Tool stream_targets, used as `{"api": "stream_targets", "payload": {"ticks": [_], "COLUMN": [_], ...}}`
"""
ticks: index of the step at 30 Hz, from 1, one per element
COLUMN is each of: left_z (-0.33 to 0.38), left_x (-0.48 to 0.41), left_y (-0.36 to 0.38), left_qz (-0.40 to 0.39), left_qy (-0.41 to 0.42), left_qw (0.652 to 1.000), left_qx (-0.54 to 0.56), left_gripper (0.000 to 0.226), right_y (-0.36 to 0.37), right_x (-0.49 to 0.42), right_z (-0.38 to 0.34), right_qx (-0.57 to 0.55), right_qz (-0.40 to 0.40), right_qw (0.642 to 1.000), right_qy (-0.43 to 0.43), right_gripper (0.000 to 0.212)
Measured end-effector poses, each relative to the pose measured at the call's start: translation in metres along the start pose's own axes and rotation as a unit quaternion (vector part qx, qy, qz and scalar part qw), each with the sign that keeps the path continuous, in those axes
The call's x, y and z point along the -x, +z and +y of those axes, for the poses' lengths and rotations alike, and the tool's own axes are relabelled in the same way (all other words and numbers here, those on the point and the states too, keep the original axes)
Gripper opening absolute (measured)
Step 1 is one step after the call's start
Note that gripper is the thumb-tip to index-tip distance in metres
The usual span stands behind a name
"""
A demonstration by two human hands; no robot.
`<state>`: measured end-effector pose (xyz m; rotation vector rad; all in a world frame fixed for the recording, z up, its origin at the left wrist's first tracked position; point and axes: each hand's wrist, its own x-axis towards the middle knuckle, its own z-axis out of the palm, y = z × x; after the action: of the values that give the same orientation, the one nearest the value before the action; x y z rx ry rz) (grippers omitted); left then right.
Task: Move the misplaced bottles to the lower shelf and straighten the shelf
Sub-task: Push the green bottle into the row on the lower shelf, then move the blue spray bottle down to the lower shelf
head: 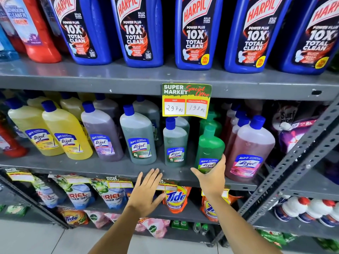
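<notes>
My right hand (212, 176) grips the base of a bright green Lizol bottle (209, 145) with a green cap, tilted slightly on the middle shelf (102, 167). It stands between a small dark-green Lizol bottle (175, 142) and a large pink Lizol bottle (249, 149). More green bottles stand behind it. My left hand (146, 189) hovers flat with fingers spread in front of the shelf's front edge, holding nothing. Further left stand a larger dark-green bottle (138, 136), a purple one (102, 132) and yellow ones (66, 131).
Blue Harpic bottles (198, 32) line the upper shelf. A price tag (186, 100) hangs from its edge. Ariel pouches (78, 195) and Tide pouches (175, 198) fill the shelf below. A slotted grey upright (293, 162) slants at the right.
</notes>
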<state>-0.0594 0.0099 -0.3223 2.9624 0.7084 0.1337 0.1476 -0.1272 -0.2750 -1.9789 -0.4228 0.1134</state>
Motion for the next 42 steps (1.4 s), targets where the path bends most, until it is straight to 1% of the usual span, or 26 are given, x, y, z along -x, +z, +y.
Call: {"api": "stream_targets", "payload": {"ticks": [5, 12, 20, 25, 28, 30, 32, 34, 35, 37, 39, 41, 42], "left_z": [0.000, -0.001, -0.004, -0.004, -0.003, 0.000, 0.002, 0.002, -0.001, -0.009, -0.021, -0.037, -0.046], "left_x": [0.000, 0.000, -0.001, -0.001, 0.000, 0.001, 0.004, 0.009, 0.011, 0.013, 0.017, 0.021, 0.024], "left_y": [-0.002, 0.003, 0.009, 0.009, 0.007, 0.001, -0.011, -0.031, -0.045, -0.083, -0.133, -0.185, -0.210], "left_qz": [-0.008, -0.006, 0.009, 0.007, 0.005, 0.019, 0.056, 0.109, 0.138, 0.203, 0.279, 0.358, 0.392], "left_qy": [0.000, -0.004, -0.003, -0.003, -0.001, 0.003, -0.003, -0.007, -0.003, 0.008, 0.019, 0.034, 0.040], "left_qw": [1.000, 1.000, 1.000, 1.000, 1.000, 1.000, 0.998, 0.994, 0.990, 0.978, 0.959, 0.933, 0.919], "left_qx": [-0.005, -0.005, -0.002, -0.010, -0.014, -0.002, 0.019, 0.032, 0.035, 0.046, 0.047, 0.026, 0.009], "left_gripper": [0.073, 0.074, 0.078, 0.076, 0.078, 0.079, 0.076, 0.068, 0.063, 0.055, 0.050, 0.048, 0.047], "right_y": [0.007, 0.014, 0.020, 0.019, 0.015, 0.010, 0.005, 0.000, -0.003, -0.009, -0.014, -0.019, -0.020], "right_x": [-0.005, -0.017, -0.017, -0.019, -0.014, 0.005, 0.037, 0.065, 0.074, 0.079, 0.074, 0.067, 0.064], "right_z": [0.003, 0.001, 0.001, 0.002, 0.005, 0.008, 0.008, -0.005, -0.019, -0.061, -0.119, -0.182, -0.211], "right_qx": [0.004, 0.012, 0.041, 0.057, 0.003, -0.041, -0.070, -0.075, -0.074, -0.067, -0.066, -0.072, -0.070], "right_qz": [0.000, -0.001, 0.016, 0.012, -0.016, -0.012, 0.015, 0.011, -0.005, -0.021, 0.016, 0.065, 0.080], "right_qw": [1.000, 1.000, 0.999, 0.998, 1.000, 0.999, 0.997, 0.985, 0.971, 0.923, 0.856, 0.806, 0.792], "right_qy": [0.004, -0.004, -0.001, 0.002, 0.017, 0.017, -0.033, -0.156, -0.229, -0.378, -0.512, -0.584, -0.601], "right_gripper": [0.110, 0.110, 0.108, 0.110, 0.114, 0.109, 0.091, 0.068, 0.062, 0.061, 0.060, 0.059, 0.059]}}
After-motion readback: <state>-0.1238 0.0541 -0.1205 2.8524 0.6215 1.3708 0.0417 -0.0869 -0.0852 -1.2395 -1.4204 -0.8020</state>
